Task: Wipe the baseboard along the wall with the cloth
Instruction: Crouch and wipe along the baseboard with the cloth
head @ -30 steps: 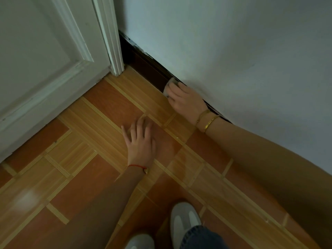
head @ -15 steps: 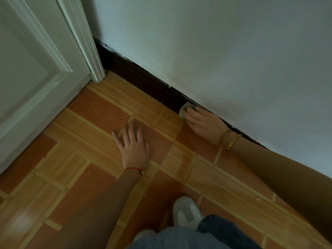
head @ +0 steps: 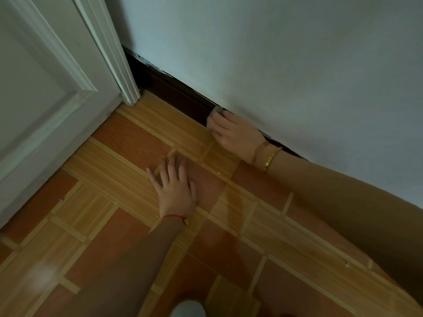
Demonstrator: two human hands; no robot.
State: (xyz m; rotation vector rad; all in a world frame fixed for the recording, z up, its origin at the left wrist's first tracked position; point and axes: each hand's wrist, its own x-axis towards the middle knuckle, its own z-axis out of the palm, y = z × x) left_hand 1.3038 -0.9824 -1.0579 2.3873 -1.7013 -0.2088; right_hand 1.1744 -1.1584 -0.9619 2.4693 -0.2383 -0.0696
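Observation:
A dark brown baseboard point(head: 174, 92) runs along the foot of the pale wall, from the white door frame toward the right. My right hand point(head: 235, 133) presses a small white cloth point(head: 215, 112) against the baseboard; only the cloth's top edge shows past my fingers. Gold bangles circle that wrist. My left hand point(head: 176, 191) lies flat on the floor with fingers spread, holding nothing, a red thread at its wrist.
A white panelled door point(head: 41, 92) and its frame point(head: 114, 56) stand at the left, meeting the baseboard in the corner. The floor point(head: 109, 202) is patterned in orange and tan wood-look tiles. The toe of a white shoe point(head: 187, 308) shows at the bottom edge.
My right hand slid the cloth right along the baseboard, then back left toward the door frame. My left hand stayed planted on the floor.

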